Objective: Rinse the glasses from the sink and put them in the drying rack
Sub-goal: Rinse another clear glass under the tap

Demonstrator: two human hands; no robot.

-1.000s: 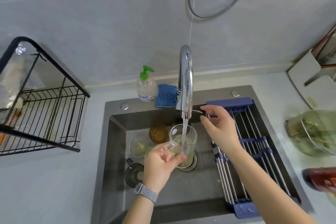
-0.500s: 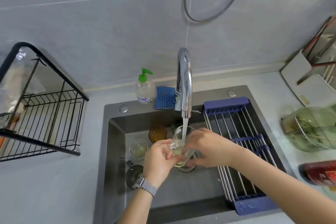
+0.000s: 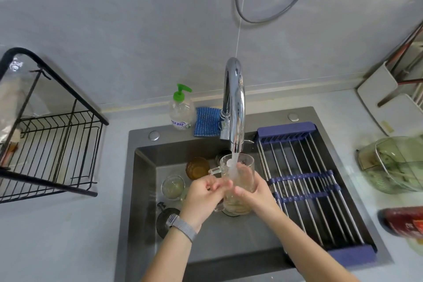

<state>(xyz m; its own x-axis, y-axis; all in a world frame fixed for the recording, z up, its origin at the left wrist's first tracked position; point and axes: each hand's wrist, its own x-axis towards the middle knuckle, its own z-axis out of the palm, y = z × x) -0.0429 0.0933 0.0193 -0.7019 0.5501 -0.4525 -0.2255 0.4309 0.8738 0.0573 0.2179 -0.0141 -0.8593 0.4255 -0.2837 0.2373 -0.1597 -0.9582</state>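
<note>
The left hand (image 3: 201, 192) grips the handle of a clear glass mug (image 3: 240, 181), and the right hand (image 3: 251, 190) wraps around its body. The mug is upright over the sink (image 3: 146, 167), under water running from the faucet (image 3: 233, 103). Other glasses (image 3: 183, 178) stand in the sink, and the black drying rack (image 3: 52, 144) is on the desk (image 3: 57, 236) at the left.
</note>
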